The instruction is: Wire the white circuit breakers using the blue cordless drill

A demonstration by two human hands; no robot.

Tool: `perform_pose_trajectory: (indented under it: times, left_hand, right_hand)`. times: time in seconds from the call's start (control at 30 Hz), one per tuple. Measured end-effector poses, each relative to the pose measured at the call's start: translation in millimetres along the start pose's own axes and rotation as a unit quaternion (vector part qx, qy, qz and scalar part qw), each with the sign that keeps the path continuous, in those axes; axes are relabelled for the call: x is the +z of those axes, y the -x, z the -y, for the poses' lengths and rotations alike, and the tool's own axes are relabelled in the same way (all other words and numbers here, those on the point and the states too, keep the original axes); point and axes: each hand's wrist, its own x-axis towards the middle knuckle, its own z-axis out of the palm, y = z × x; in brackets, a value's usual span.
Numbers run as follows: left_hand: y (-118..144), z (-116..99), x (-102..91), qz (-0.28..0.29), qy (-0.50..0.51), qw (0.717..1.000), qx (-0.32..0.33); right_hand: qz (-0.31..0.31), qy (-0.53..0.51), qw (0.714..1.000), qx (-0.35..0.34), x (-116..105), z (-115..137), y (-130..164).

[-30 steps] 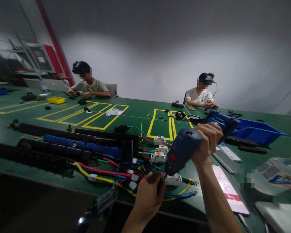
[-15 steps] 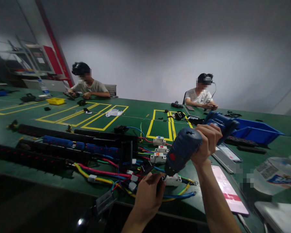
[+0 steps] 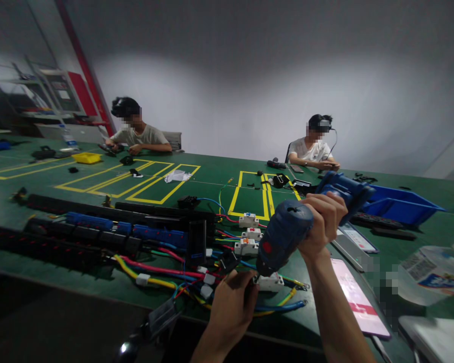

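Right hand (image 3: 323, 220) clamped round the grip of a blue power screwdriver (image 3: 287, 234), nose tilted down onto a white breaker (image 3: 269, 282) near the table's (image 3: 98, 287) front edge. Left hand (image 3: 230, 307) pinches at that breaker — fingers closed on it, among coloured wires (image 3: 162, 269) (red, yellow, blue). Phone (image 3: 357, 297) lies just right of the right forearm.

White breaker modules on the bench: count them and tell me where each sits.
4. Three white breaker modules stand in a short column beside the yellow tape. A fourth sits under the drill's nose by the left hand. Wires or hands may hide others.
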Motion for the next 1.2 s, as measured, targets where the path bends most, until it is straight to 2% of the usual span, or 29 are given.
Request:
perform_pose_trajectory:
  times: [0.43,0.73,1.2]
  left_hand:
    - [-1.6,-4.0,-2.5,-0.014,0.009,1.0,0.022]
    - [-0.9,-5.5,-4.0,-0.008,0.013,1.0,0.013]
    - [-1.3,-4.8,-2.9,-0.017,-0.009,1.0,0.021]
  right_hand:
    - [0.023,-0.015,0.999,0.024,5.5,-7.3,7.3]
    - [0.033,-0.034,0.999,0.016,2.2,-3.3,2.7]
    - [0.037,0.003,0.999,0.028,4.1,-5.5,6.6]
